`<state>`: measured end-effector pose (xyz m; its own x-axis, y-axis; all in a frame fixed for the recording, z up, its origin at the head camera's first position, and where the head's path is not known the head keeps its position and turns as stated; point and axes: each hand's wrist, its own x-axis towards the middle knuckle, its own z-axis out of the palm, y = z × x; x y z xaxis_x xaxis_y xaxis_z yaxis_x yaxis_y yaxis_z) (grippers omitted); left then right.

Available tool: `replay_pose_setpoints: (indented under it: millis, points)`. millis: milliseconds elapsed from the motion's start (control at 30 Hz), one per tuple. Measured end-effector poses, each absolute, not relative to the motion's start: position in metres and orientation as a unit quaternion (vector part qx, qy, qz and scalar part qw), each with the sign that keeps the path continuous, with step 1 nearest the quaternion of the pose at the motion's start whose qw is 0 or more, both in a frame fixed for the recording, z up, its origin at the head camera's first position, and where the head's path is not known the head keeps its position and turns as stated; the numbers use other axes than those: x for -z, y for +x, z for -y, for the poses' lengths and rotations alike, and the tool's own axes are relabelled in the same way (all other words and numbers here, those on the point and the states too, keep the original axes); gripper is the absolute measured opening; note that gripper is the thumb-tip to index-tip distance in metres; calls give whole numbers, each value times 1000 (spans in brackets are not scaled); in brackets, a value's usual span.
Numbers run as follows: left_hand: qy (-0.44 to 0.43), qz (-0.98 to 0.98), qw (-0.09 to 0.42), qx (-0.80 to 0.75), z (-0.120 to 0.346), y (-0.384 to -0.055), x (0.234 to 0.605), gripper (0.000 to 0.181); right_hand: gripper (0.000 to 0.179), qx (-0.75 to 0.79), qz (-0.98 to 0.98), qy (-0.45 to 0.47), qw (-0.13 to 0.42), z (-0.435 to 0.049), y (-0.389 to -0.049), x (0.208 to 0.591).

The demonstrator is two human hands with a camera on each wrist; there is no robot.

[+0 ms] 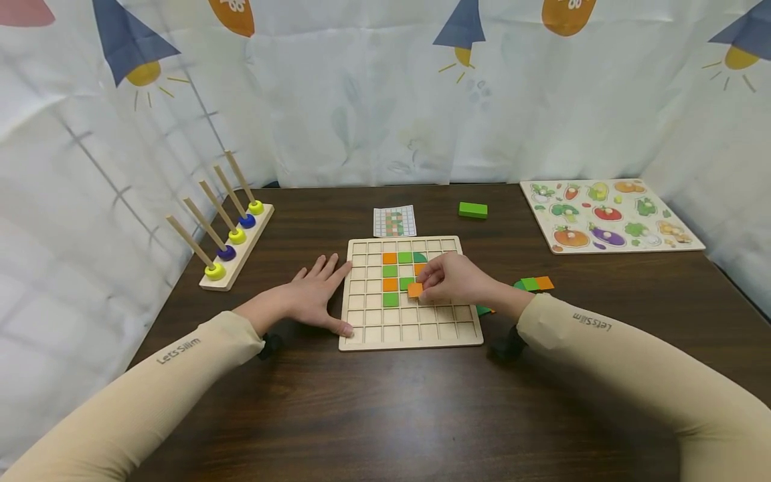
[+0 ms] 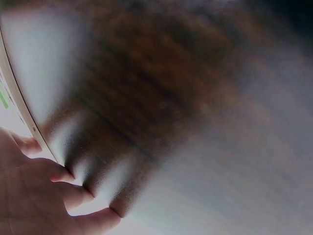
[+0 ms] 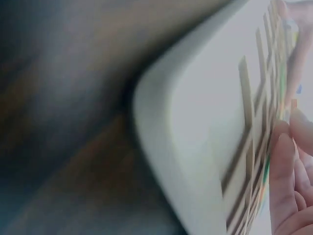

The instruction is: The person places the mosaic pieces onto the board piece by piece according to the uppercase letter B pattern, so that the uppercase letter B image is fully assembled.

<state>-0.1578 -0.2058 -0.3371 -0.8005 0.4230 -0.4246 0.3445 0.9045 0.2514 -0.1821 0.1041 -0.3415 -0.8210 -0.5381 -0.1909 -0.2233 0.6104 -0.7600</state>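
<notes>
Sleeves (image 1: 632, 361) on, reaches to board (image 1: 415, 333). Pinches orange tile (image 1: 413, 290) over board's middle with right hand (image 1: 454, 278), hiding part; spreads empty left hand (image 1: 310, 298) at board's left edge. Left of board, peg rack (image 1: 243, 246); behind, card (image 1: 394, 221), block (image 1: 472, 210); right, puzzle (image 1: 581, 215), spare tiles (image 1: 533, 284).

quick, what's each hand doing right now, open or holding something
Left hand: open, at the left edge of the grid board.
Right hand: pinching an orange tile.

A person's left hand (image 2: 34, 191) spreads its fingers (image 2: 98, 220) against the brown tabletop (image 2: 146, 98), the uppermost one at the pale, curved edge of a board (image 2: 19, 100). A green sliver (image 2: 3, 98) shows far left; whitish glare washes the blurred surface.
</notes>
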Motion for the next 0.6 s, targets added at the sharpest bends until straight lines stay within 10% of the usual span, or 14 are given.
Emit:
replay_pose_setpoints:
  millis: [600]
  points:
    - [208,-945,238,-81,207,-158,339,132,23,307,-894,-278,169,-85,-173,343]
